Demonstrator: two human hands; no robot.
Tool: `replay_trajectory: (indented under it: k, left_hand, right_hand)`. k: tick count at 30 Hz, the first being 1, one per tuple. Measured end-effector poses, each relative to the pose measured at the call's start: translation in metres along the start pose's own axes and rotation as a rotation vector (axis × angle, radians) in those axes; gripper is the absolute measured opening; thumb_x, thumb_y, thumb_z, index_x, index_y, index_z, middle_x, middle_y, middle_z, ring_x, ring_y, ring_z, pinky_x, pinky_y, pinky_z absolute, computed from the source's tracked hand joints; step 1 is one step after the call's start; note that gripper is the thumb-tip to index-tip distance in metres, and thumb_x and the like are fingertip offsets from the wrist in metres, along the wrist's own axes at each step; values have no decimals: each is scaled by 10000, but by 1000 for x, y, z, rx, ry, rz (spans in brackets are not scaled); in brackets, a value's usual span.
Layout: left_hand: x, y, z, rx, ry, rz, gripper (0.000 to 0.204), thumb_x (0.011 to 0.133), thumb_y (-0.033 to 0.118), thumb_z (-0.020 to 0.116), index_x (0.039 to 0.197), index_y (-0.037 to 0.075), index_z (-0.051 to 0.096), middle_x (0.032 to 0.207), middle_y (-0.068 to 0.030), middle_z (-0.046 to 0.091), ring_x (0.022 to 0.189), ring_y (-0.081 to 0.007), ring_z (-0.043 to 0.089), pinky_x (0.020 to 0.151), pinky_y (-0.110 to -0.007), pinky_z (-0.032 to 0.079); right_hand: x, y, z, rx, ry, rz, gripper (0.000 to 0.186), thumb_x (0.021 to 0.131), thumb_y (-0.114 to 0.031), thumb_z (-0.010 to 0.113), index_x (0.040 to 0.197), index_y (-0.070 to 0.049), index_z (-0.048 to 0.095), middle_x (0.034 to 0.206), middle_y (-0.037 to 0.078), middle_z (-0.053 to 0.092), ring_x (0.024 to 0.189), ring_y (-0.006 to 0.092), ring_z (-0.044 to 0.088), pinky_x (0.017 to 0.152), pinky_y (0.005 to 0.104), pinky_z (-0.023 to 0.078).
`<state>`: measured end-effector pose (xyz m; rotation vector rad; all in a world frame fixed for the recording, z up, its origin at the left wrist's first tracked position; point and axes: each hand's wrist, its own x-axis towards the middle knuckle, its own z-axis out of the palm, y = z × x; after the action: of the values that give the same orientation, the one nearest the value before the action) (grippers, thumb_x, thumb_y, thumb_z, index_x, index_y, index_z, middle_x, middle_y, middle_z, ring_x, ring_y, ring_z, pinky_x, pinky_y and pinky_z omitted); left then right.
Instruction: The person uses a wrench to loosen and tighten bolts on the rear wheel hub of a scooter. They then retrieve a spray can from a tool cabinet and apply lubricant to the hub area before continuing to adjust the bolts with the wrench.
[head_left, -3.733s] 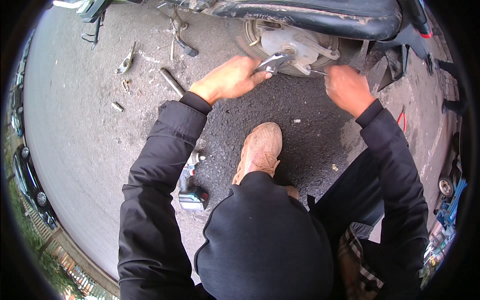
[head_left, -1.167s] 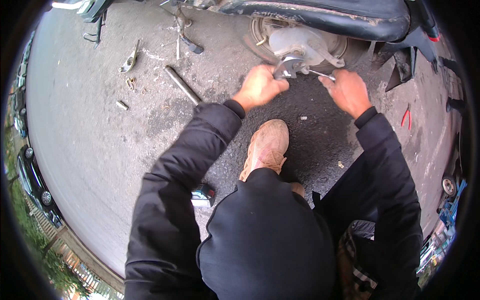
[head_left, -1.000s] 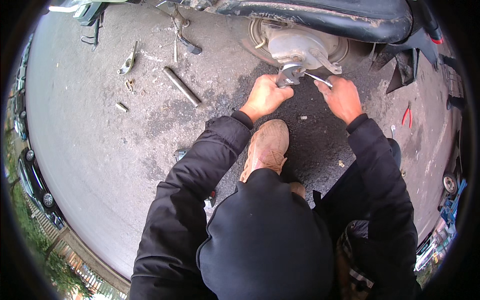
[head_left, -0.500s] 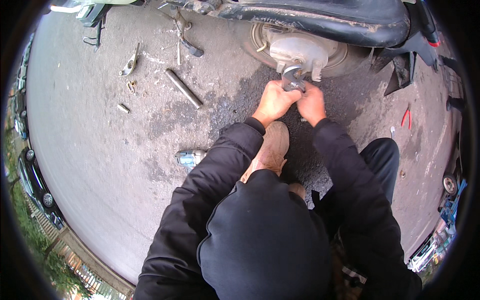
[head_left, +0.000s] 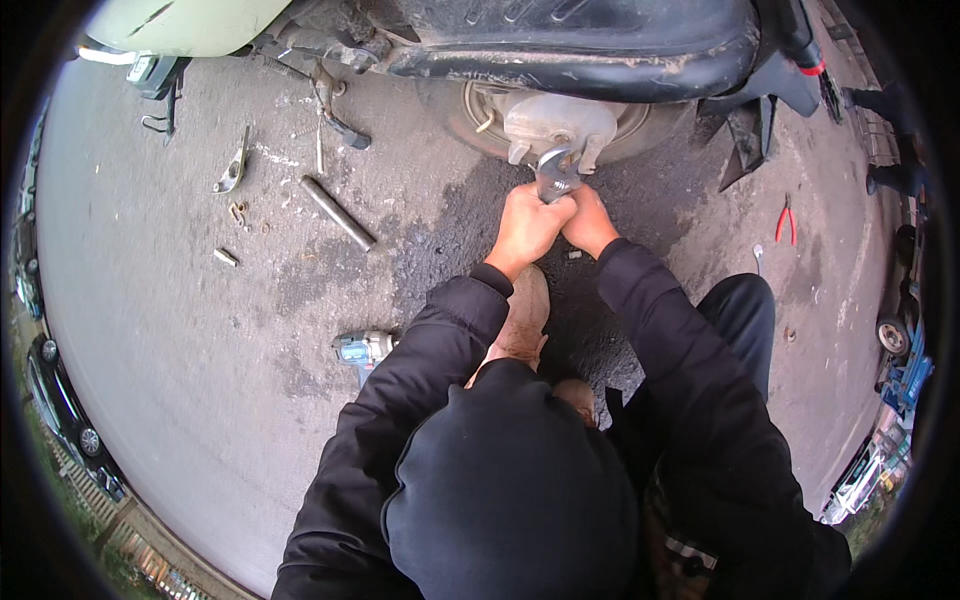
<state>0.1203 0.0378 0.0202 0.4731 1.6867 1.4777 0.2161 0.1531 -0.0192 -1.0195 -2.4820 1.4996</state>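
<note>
An adjustable wrench (head_left: 557, 172) rises from between my two hands, its metal jaw just below the grey rear-wheel housing (head_left: 560, 122) of a scooter. Wrapped around the wrench handle, my left hand (head_left: 526, 225) is closed with its thumb across the top. My right hand (head_left: 590, 222) is closed too, pressed against the left one at the handle; its fingertips are hidden. The jaw overlaps the housing's lower edge in the picture, and I cannot tell whether it grips anything there. Behind the housing shows part of the tyre (head_left: 440, 110).
On the asphalt at left lie a metal tube (head_left: 338, 214), a flat metal part (head_left: 234, 165), a small cylindrical piece (head_left: 226, 257) and a cordless power tool (head_left: 364, 348). Red-handled pliers (head_left: 786, 222) lie at right. The scooter's black body (head_left: 590, 50) overhangs the wheel.
The whole view has shifted, bringing more of the scooter into the picture. My right hand has come closer to the left, and both remain at the wrench.
</note>
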Motion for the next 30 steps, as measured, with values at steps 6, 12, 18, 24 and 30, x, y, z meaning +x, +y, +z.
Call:
replay_trajectory:
  k: [6,12,18,24,30]
  left_hand:
    - [-2,-4,1,-138,21,1,215,961,174,681,1007,-29,737,809,6,676,758,-67,568,685,-296,487]
    - [-28,-19,-12,-164,-4,60,492,1134,426,558,937,-10,676,763,11,569,724,-94,529,672,-305,460]
    - [-51,-29,-16,-78,-42,-106,604,1159,568,394,953,53,632,772,25,524,684,-92,472,635,-286,409]
    - [-46,-35,2,-151,-60,-162,658,1144,617,381,1065,33,674,826,1,555,713,-113,484,654,-288,415]
    - [-53,-55,8,-28,25,-79,694,1161,583,356,1271,-48,623,979,-48,633,866,-137,560,783,-298,473]
  right_hand:
    - [5,9,-4,32,-99,46,287,965,-167,647,1177,7,730,1121,283,757,1133,457,712,929,503,556]
    - [6,1,-4,44,-151,45,352,1004,-240,626,1169,62,698,1103,314,726,1056,446,719,902,498,552]
    - [6,-5,-11,682,-269,432,320,1054,-266,516,975,8,660,859,151,645,689,233,593,659,384,487]
    - [-1,2,10,855,-193,438,367,1105,-323,461,928,-58,643,856,54,625,645,165,530,616,340,440]
    - [-9,-5,37,1084,-542,535,437,1110,-494,584,936,-97,635,882,10,620,785,118,572,722,308,495]
